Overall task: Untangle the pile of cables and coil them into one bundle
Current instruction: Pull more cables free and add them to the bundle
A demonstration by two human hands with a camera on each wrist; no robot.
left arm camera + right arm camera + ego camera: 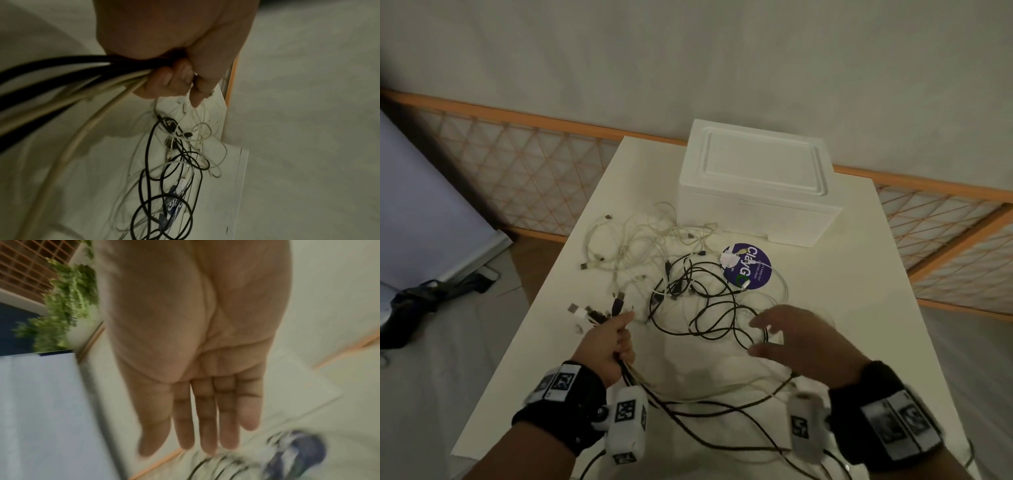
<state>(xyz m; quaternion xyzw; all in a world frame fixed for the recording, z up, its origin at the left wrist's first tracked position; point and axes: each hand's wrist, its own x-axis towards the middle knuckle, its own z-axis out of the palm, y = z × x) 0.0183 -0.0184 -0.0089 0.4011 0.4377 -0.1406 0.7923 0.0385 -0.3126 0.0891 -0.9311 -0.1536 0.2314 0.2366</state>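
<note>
On the white worktop point(859, 308), tangled cables point(688, 284), left hand point(606, 346) grip clutching several cable ends point(599, 310), right hand point(801, 337) grip wide, fingers straight, holding nothing.

A home room: lattice screen point(524, 178), potted plant point(68, 305).

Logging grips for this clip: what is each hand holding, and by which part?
The left hand grips several black and white cables just behind their plugs. The right hand holds nothing.
</note>
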